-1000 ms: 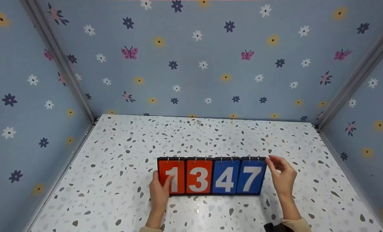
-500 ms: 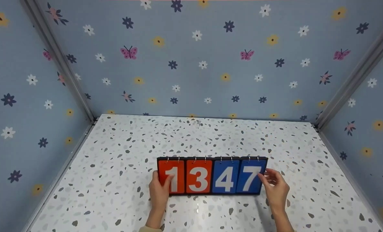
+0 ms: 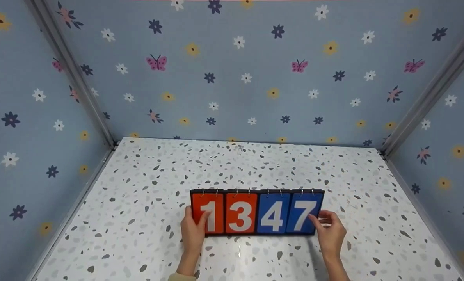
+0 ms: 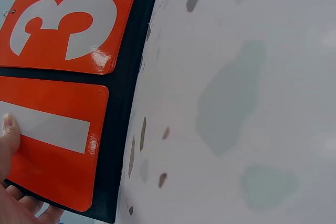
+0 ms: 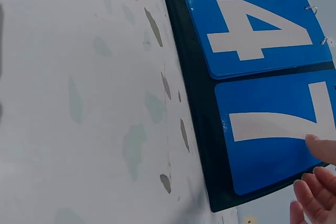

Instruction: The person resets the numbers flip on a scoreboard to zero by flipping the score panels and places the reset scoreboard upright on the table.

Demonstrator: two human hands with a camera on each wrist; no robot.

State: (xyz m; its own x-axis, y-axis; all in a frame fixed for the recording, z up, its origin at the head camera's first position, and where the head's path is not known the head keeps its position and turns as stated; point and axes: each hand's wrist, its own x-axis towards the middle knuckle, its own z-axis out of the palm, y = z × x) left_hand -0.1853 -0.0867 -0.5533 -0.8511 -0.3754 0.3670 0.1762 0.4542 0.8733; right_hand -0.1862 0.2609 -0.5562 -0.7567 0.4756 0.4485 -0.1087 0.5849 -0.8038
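Note:
A flip scoreboard (image 3: 256, 230) stands near the front of the table, its black backing carrying ringed number cards that read 1, 3, 4, 7. My left hand (image 3: 192, 234) grips its left end, with the thumb across the red 1 card (image 4: 58, 177) and the fingers behind the edge. At the other end, my right hand (image 3: 332, 236) holds the side edge. Its thumb lies on the blue 7 card (image 5: 268, 161), and the curled fingers (image 5: 317, 192) are at the edge, partly out of frame. The red 3 card (image 3: 232, 228) and blue 4 card (image 5: 226, 61) sit between.
The speckled white table (image 3: 157, 164) spreads around the scoreboard. Blue flowered panels (image 3: 239, 62) enclose it at the back and both sides, with grey metal posts (image 3: 75, 78) at the corners.
My right hand has slid down from the scoreboard's top right corner to the lower part of its right edge, thumb now over the 7 card. The left hand and the scoreboard have stayed put.

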